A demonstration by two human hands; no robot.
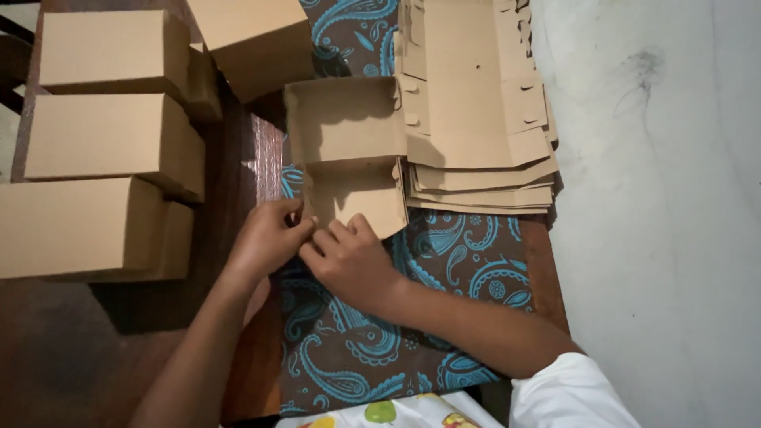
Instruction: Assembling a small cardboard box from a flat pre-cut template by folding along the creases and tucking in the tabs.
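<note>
A half-folded brown cardboard box (346,131) lies on a dark cloth with blue paisley patterns (456,254). My left hand (265,238) pinches the near left corner of its front flap (357,198). My right hand (353,257) presses on the lower edge of the same flap, fingers curled against the cardboard. The two hands touch each other at the flap's near edge. The box's side walls stand up; its far panel lies open.
A stack of flat die-cut cardboard blanks (476,103) lies right of the box. Several finished closed boxes (103,135) are piled at the left on a dark wooden surface (238,158). Another closed box (254,40) sits at the top. A pale floor (658,198) lies right.
</note>
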